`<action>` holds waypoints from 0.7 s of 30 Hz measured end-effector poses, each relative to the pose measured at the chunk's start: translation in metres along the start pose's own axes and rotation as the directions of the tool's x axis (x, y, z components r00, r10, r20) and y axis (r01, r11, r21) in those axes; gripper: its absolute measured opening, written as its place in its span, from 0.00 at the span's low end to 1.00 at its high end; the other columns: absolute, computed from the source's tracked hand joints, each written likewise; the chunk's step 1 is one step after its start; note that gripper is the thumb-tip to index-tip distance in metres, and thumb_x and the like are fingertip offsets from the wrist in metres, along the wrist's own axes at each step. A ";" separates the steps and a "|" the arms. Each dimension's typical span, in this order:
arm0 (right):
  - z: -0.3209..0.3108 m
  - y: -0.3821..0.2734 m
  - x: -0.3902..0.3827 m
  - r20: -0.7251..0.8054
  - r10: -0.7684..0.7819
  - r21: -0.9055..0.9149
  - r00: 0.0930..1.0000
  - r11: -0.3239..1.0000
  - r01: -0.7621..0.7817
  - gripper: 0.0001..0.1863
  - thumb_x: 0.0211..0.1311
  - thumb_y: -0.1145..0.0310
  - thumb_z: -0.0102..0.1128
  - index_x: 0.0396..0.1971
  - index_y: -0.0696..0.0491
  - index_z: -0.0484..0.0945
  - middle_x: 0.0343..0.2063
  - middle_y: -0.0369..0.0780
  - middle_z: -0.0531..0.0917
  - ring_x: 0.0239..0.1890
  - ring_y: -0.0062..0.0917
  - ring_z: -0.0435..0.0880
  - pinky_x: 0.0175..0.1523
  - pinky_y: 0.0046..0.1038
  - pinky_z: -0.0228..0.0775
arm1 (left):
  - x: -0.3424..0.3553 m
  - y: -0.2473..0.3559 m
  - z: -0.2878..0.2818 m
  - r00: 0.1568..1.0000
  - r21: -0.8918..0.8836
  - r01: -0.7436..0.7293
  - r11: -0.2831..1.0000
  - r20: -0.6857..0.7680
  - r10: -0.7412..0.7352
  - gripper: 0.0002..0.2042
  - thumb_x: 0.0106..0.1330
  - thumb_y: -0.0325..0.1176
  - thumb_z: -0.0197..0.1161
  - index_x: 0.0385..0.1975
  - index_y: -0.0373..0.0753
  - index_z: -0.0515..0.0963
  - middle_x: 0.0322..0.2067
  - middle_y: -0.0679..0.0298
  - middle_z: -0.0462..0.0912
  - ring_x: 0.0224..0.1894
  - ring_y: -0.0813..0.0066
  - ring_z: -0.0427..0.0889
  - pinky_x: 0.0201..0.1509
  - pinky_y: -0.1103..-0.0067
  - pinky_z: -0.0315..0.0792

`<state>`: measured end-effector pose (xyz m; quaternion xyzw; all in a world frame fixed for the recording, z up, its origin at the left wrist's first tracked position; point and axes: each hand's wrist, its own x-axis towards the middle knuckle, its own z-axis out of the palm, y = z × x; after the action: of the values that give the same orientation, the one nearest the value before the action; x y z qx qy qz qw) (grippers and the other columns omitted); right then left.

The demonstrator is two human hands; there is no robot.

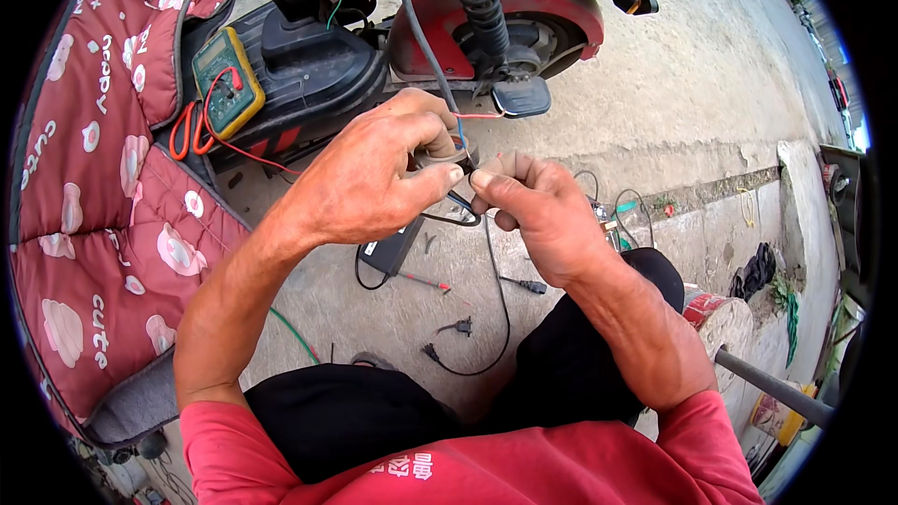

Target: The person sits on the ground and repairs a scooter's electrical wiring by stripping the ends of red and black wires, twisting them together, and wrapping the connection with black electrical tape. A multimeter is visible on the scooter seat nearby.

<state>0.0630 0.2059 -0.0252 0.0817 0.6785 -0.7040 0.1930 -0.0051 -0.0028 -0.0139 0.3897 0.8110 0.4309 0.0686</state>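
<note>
Outdoors, daylight. I log a bare concrete floor (pixel 711 84) at upper right and a low concrete kerb (pixel 739 215) at right.

Left hand (pixel 369 178) and right hand (pixel 533 210) are pinching thin wires (pixel 461 131) together, fingertips meeting. A yellow multimeter (pixel 227 82) is resting on the scooter (pixel 318 65) footboard, behind the hands.

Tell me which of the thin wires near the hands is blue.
The blue wire runs down from the grey cable into the pinch between the left hand and right hand. The red wire beside it branches right toward the footrest.
</note>
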 end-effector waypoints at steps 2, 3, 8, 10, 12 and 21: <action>0.005 0.002 -0.002 -0.098 -0.087 -0.106 0.991 0.991 0.077 0.11 0.66 0.65 0.62 0.35 0.58 0.76 0.28 0.35 0.80 0.32 0.13 0.75 0.39 0.19 0.67 | 0.000 0.007 -0.001 0.996 -0.036 0.088 0.995 0.005 -0.088 0.10 0.59 0.32 0.63 0.28 0.30 0.75 0.43 0.54 0.76 0.39 0.72 0.77 0.42 0.76 0.74; 0.006 0.002 -0.003 -0.099 -0.116 -0.126 0.988 0.987 0.103 0.11 0.66 0.66 0.62 0.35 0.59 0.76 0.28 0.35 0.80 0.32 0.13 0.75 0.39 0.19 0.68 | 0.000 0.008 -0.001 0.995 -0.044 0.102 0.994 0.003 -0.102 0.09 0.59 0.31 0.63 0.28 0.30 0.75 0.43 0.55 0.76 0.38 0.73 0.77 0.41 0.77 0.74; 0.009 0.000 -0.004 -0.134 -0.264 -0.248 0.955 0.942 0.226 0.10 0.64 0.70 0.62 0.33 0.63 0.75 0.26 0.41 0.82 0.29 0.20 0.80 0.35 0.26 0.73 | -0.003 0.009 -0.001 0.988 -0.095 0.150 0.984 -0.004 -0.151 0.10 0.60 0.31 0.64 0.27 0.29 0.75 0.45 0.58 0.75 0.37 0.78 0.76 0.38 0.79 0.73; 0.009 0.004 -0.003 -0.136 -0.340 -0.311 0.931 0.907 0.286 0.09 0.63 0.71 0.62 0.34 0.63 0.75 0.26 0.43 0.82 0.29 0.23 0.82 0.36 0.27 0.74 | -0.003 0.011 -0.001 0.982 -0.152 0.189 0.970 0.004 -0.190 0.10 0.60 0.31 0.64 0.28 0.29 0.76 0.46 0.58 0.75 0.36 0.79 0.76 0.37 0.80 0.72; 0.010 0.005 -0.003 -0.133 -0.389 -0.365 0.911 0.874 0.320 0.09 0.63 0.72 0.62 0.34 0.62 0.75 0.26 0.43 0.82 0.30 0.25 0.82 0.37 0.28 0.75 | -0.002 0.014 -0.003 0.972 -0.189 0.235 0.953 0.015 -0.236 0.10 0.61 0.32 0.65 0.28 0.29 0.76 0.47 0.59 0.75 0.36 0.81 0.75 0.37 0.81 0.72; 0.017 -0.001 -0.006 -0.156 -0.368 -0.250 0.917 0.912 0.324 0.09 0.63 0.74 0.62 0.39 0.62 0.77 0.29 0.41 0.82 0.31 0.21 0.82 0.38 0.25 0.75 | -0.007 0.013 0.000 0.958 -0.257 0.267 0.929 -0.034 -0.285 0.12 0.62 0.34 0.66 0.30 0.28 0.78 0.48 0.59 0.75 0.33 0.85 0.75 0.37 0.84 0.71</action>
<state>0.0705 0.1896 -0.0212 0.0080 0.7713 -0.6364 0.0034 0.0074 -0.0037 -0.0062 0.2445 0.7989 0.5291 0.1483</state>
